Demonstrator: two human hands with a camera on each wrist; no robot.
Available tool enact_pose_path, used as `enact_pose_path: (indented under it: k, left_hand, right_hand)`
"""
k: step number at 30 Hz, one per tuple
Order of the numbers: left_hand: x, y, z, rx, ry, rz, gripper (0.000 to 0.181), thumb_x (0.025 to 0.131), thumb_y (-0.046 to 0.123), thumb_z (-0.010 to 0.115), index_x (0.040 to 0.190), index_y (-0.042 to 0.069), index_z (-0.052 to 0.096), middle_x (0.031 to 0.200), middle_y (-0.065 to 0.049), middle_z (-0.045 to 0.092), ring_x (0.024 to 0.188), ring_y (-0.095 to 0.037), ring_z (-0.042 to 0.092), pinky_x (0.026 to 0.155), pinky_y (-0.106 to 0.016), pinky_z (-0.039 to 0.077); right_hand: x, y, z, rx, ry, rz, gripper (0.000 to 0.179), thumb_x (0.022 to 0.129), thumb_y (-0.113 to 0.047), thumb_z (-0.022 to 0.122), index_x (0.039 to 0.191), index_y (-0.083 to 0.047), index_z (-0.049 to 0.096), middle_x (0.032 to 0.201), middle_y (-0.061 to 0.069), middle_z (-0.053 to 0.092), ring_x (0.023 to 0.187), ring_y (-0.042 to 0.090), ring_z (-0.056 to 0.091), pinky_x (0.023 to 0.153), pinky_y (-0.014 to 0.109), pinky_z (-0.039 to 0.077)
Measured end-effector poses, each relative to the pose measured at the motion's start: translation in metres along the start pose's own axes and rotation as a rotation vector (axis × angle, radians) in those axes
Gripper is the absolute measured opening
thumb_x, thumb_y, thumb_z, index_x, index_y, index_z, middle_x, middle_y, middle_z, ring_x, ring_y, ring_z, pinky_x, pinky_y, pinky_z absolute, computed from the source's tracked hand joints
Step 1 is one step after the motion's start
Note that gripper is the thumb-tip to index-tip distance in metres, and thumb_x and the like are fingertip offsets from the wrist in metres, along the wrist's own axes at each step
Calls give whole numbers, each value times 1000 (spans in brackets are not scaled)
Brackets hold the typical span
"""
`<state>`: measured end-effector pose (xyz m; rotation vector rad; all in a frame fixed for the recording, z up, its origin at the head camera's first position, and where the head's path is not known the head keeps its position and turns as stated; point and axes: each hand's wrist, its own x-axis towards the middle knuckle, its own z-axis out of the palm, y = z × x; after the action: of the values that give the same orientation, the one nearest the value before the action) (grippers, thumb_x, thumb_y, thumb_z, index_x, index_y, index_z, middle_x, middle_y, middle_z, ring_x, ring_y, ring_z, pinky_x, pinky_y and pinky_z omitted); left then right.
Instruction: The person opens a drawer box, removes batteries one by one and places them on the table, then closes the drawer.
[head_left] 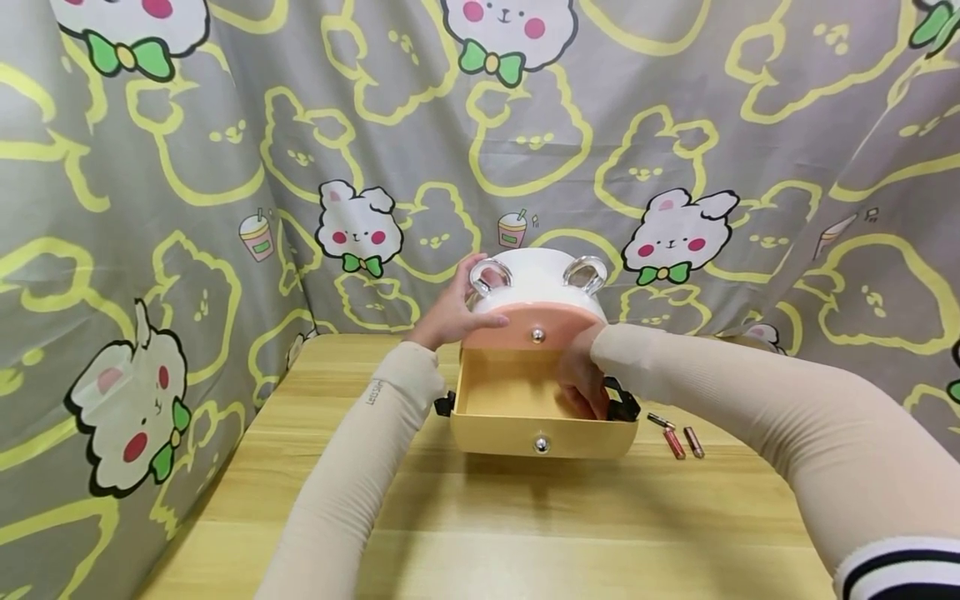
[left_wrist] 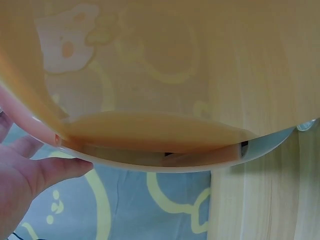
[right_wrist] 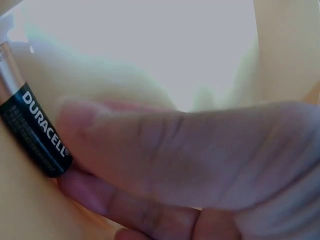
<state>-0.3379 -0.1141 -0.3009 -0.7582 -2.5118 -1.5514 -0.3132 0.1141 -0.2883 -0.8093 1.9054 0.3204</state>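
Note:
A white storage box point(head_left: 532, 271) with clear ears stands on the table, its upper drawer point(head_left: 510, 323) pink and closed. Below that, a yellow drawer point(head_left: 498, 437) is pulled out. My left hand point(head_left: 450, 310) holds the box's upper left side, thumb across the pink front. Inside the yellow drawer, toward its right wall, is my right hand point(head_left: 583, 371). In the right wrist view, a black and copper Duracell battery point(right_wrist: 37, 132) leans by the wall, its lower end between thumb and forefinger of my right hand point(right_wrist: 185, 160). The other fingers are partly hidden.
Right of the box lie a dark cylinder with a gold end point(head_left: 661, 422), a red cylinder point(head_left: 673, 443) and a darker red one point(head_left: 693, 442). Black brackets point(head_left: 445, 405) flank the drawer. A patterned curtain point(head_left: 420, 125) rises behind the wooden table point(head_left: 570, 525).

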Motion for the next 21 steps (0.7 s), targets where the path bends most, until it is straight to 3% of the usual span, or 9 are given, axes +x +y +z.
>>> enact_pose_path:
  k: [3,11,17,21]
  left_hand:
    - [0,0,0,-1,2,-6,110,68,24,89,152,27,18,148,-8,37,136,-32,36,106,-44,33]
    - [-1,-1,1,7,-2,-16,111,68,26,89,152,26,17,148,-9,36,136,-31,35,106,-46,33]
    - [0,-1,0,8,2,-8,111,68,26,89,152,26,17,147,-8,37,136,-30,37,106,-44,34]
    - [0,-1,-1,6,-3,-9,111,68,27,90,152,29,17,146,-8,39,135,-29,38,105,-44,35]
  right_hand:
    - [3,0,1,-13,-10,-28,12,81,1,74,86,-9,78,69,-7,63,64,4,55,59,19,46]
    - [9,2,0,37,-160,-73,15,85,1,64,75,-10,66,62,-4,50,57,7,45,53,20,37]
    - [5,4,-3,186,-197,-55,15,86,-4,65,89,-15,74,76,-4,63,67,6,54,60,20,46]
    - [3,5,-2,214,-190,-62,13,88,-7,67,94,-16,75,84,-3,69,74,7,60,65,21,49]
